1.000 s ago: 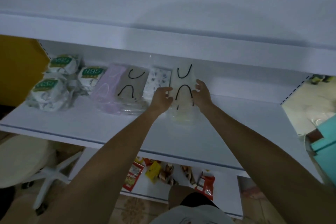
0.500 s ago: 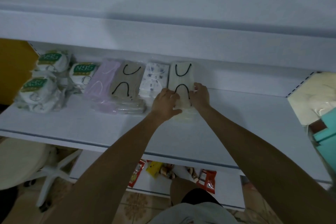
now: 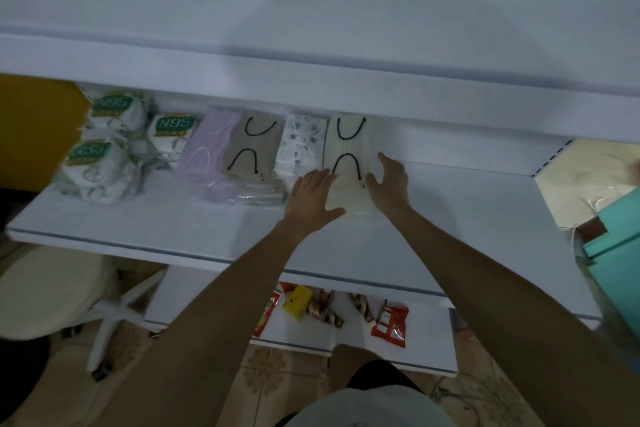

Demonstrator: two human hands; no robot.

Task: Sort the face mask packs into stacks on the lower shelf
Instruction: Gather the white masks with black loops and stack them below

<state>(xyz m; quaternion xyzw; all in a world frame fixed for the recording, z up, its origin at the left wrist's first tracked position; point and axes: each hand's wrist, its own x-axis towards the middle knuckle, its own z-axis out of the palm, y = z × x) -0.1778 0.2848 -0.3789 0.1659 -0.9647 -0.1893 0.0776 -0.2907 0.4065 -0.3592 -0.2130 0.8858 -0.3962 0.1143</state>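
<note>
A row of mask packs lies along the back of the white shelf [image 3: 467, 218]. From the left come several N95 packs [image 3: 104, 146], a lilac stack [image 3: 211, 156], a tan stack with black ear loops [image 3: 254, 156], a white patterned stack [image 3: 301, 146] and a cream stack with black loops [image 3: 348, 163]. My left hand [image 3: 313, 198] lies flat against the cream stack's left side, thumb under its near end. My right hand [image 3: 389, 180] is spread at the stack's right side, fingers straight, close to its edge.
An upper shelf edge [image 3: 311, 87] overhangs the packs. Below, a lower white shelf holds snack packets [image 3: 389, 321]. A white stool [image 3: 45, 284] stands at the lower left, a teal box [image 3: 620, 243] at the right. The shelf right of the cream stack is bare.
Both hands slid a little toward me along the cream stack. My right hand opened out and came off the stack's top to its right side.
</note>
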